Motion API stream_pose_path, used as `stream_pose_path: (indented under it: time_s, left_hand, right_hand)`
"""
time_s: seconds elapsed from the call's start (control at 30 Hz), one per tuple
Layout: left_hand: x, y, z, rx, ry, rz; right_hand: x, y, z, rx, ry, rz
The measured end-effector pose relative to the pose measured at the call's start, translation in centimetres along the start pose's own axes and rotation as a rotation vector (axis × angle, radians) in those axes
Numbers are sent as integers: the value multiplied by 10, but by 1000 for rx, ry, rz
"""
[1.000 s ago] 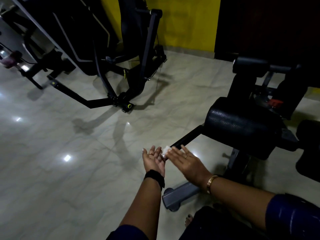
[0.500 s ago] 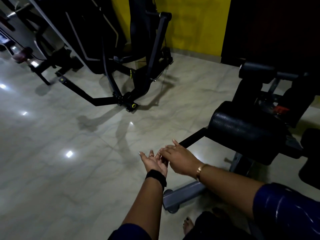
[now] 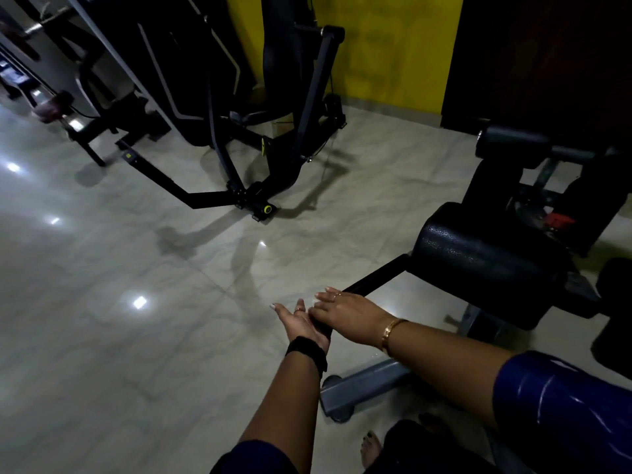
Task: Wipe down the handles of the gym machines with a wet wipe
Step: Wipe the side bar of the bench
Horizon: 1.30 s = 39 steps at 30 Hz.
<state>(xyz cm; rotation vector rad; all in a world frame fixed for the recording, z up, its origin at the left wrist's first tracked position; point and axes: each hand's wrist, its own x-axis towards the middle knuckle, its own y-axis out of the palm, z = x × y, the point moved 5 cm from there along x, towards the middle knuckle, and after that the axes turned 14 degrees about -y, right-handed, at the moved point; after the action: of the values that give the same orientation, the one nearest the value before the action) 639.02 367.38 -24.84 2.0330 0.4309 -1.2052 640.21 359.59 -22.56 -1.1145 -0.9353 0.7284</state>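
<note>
A black handle bar (image 3: 376, 278) sticks out from a black padded roller (image 3: 485, 265) on the machine at the right. My right hand (image 3: 345, 313) lies over the near end of this bar, fingers fairly straight and pointing left. My left hand (image 3: 301, 323) is held palm up against the bar's end, its fingers straight and touching the right hand's fingertips. No wet wipe shows; anything between the hands and the bar is hidden under my right hand.
The machine's grey base foot (image 3: 362, 388) lies on the tiled floor below my hands, and my bare foot (image 3: 371, 449) is beside it. A second black machine (image 3: 260, 186) stands at the back left by the yellow wall (image 3: 393, 53). Another padded roller (image 3: 513, 145) is at the far right.
A white wipe showed between my fingertips one second ago; now it is out of sight. My right hand has slid over the bar's end and against my left palm.
</note>
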Motion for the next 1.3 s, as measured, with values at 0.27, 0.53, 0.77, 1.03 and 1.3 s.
stream_pose_path:
  time_s: [0.27, 0.53, 0.77, 1.03, 1.3]
  left_hand:
    - [-3, 11, -2, 106, 55, 35]
    - [2, 12, 1, 111, 73, 26]
    - [-8, 21, 2, 775, 313, -81]
    - [-8, 21, 3, 2243, 910, -542]
    - [-10, 26, 5, 2177, 906, -689]
  right_hand:
    - [-89, -18, -59, 14, 521, -176]
    - [-35, -2, 9, 194, 524, -332]
    - [-87, -17, -15, -90, 404, -165]
    - [-56, -7, -13, 149, 689, -153]
    - [-61, -33, -45, -104, 409, -43]
